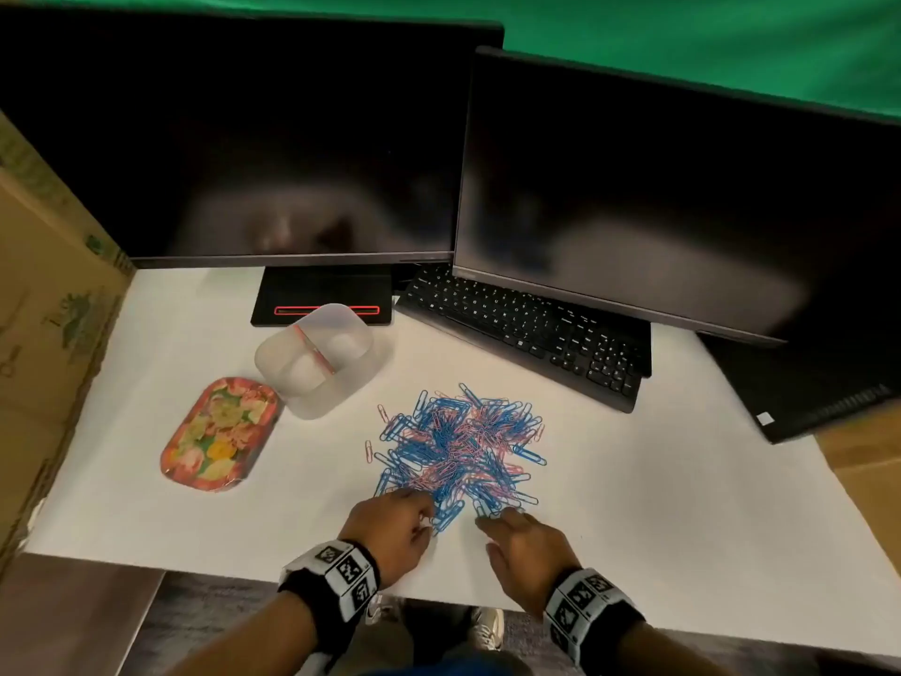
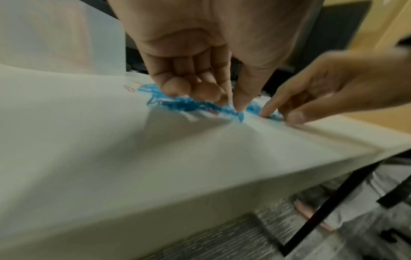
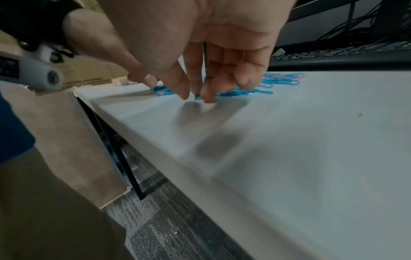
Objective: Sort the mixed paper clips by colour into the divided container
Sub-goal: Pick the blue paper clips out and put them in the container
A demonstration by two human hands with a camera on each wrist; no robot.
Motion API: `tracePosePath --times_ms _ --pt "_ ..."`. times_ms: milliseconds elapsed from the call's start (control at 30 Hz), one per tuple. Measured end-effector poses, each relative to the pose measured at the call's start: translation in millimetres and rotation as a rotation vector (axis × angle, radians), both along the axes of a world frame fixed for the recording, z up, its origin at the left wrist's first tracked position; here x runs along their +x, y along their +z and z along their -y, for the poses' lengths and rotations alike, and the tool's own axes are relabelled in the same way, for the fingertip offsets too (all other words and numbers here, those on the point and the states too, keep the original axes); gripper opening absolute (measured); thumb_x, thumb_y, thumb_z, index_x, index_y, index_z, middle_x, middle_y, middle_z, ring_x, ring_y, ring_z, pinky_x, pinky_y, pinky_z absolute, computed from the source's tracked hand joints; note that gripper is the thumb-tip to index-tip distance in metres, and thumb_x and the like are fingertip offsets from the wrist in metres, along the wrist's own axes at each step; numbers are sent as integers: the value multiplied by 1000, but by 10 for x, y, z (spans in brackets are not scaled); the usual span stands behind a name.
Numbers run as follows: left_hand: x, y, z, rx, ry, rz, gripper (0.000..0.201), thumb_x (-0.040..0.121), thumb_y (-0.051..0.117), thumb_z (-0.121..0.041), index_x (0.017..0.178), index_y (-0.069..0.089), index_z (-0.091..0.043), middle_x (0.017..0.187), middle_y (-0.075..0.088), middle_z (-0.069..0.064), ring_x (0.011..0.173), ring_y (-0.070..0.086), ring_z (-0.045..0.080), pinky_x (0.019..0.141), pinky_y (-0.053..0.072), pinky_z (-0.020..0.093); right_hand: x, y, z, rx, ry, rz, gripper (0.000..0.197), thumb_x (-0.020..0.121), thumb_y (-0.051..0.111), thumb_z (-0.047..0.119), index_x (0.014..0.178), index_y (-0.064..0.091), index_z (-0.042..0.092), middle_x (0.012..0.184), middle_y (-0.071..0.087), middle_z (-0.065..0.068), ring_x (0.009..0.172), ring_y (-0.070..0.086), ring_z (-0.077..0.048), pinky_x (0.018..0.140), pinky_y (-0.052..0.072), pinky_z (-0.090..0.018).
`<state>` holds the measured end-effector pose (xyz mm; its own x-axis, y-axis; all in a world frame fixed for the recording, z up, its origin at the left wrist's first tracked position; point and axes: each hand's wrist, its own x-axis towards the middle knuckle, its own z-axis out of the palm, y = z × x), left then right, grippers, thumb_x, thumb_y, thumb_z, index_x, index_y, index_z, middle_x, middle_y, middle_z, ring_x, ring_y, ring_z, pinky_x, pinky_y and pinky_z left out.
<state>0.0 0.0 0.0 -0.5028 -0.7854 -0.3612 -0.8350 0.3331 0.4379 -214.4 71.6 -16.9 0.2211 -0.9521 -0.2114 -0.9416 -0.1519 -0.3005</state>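
paper clips, blue and pink mixed, lie in 1 loose pile on the white table, a little in front of the keyboard. a few pink ones sit apart at the pile's left edge. i have both hands at the near edge of the pile. my left hand has its fingers curled down, thumb and forefinger tips together on the blue clips; whether a clip is actually pinched between them i cannot tell, the left wrist view is too blurred. my right hand reaches in with loosely bent fingers, the tips touching down on a blue clip at the pile's edge, and i cannot tell if it grips anything either.

divided container, a translucent tub with a pink-edged partition making 2 compartments, stands to the left and behind the pile, well apart from my hands. just beside it, nearer and further left, lies a floral oval tray. behind everything stand 2 dark monitors, the right one overhanging the keyboard, with a cardboard box along the table's left side.
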Motion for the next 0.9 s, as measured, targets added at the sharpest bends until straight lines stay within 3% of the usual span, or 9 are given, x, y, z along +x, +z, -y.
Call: tracePosePath --times_ms 67,133,233,300,400,533,733,800,900 --pt "-24 -29 26 -28 -20 22 24 86 49 -38 108 56 -30 108 61 -10 95 62 17 76 46 27 -8 -4 -32 -4 13 -20 28 64 67 40 91 69 39 82 64 17 65 64 -4 47 50 -16" --pt "-40 -47 23 -43 -28 16 23 86 49 -38 106 57 -30 109 61 -9 95 62 17 75 46 28 -31 29 -71 -5 15 -21 14 73 58 39 83 67 38 80 60 17 65 62 -3 48 48 -15" --pt "-108 -50 20 -78 -59 -1 27 86 48 -48 103 57 -29 106 60 -10 95 61 16 74 44 26 -63 -4 -80 -43 -10 17 20 79 46 36 72 64 34 76 57 15 63 60 -4 49 46 -13" --pt "-187 -42 28 -92 -80 5 30 86 48 -52 104 57 -29 106 59 -11 97 59 15 75 43 26 -42 48 -51 -1 -40 18 7 75 58 28 72 64 32 75 58 14 63 61 -5 49 46 -13" --pt "-328 -38 42 -74 -115 53 25 89 49 -44 104 58 -26 111 58 -6 103 58 20 81 45 29 -3 43 -5 68 -117 84 29 63 75 11 84 65 28 82 63 10 70 65 -12 54 49 -17" --pt "-413 -42 78 -55 -84 99 19 91 48 -32 102 59 -22 113 57 -2 100 59 23 80 47 32 34 96 56 193 -178 56 37 87 48 5 121 54 20 120 59 0 108 58 -24 85 46 -29" --pt "-399 -34 104 -89 -119 22 13 89 48 -27 98 56 -21 110 51 -2 97 57 21 73 44 30 -52 10 34 195 -113 51 43 91 46 6 132 49 18 131 53 0 120 51 -21 96 44 -29" --pt "-341 -43 116 -72 -102 -58 9 84 52 -29 89 56 -23 102 49 -6 92 55 16 70 45 28 -76 -36 12 176 -96 54 39 89 49 5 125 56 17 126 56 -2 115 54 -24 92 47 -31" --pt "-254 -14 148 9 -12 -213 4 76 57 -25 76 56 -22 84 51 -11 76 53 10 67 47 27 -121 -52 -16 115 -57 44 22 71 72 12 90 68 22 93 64 3 84 65 -19 68 54 -24"
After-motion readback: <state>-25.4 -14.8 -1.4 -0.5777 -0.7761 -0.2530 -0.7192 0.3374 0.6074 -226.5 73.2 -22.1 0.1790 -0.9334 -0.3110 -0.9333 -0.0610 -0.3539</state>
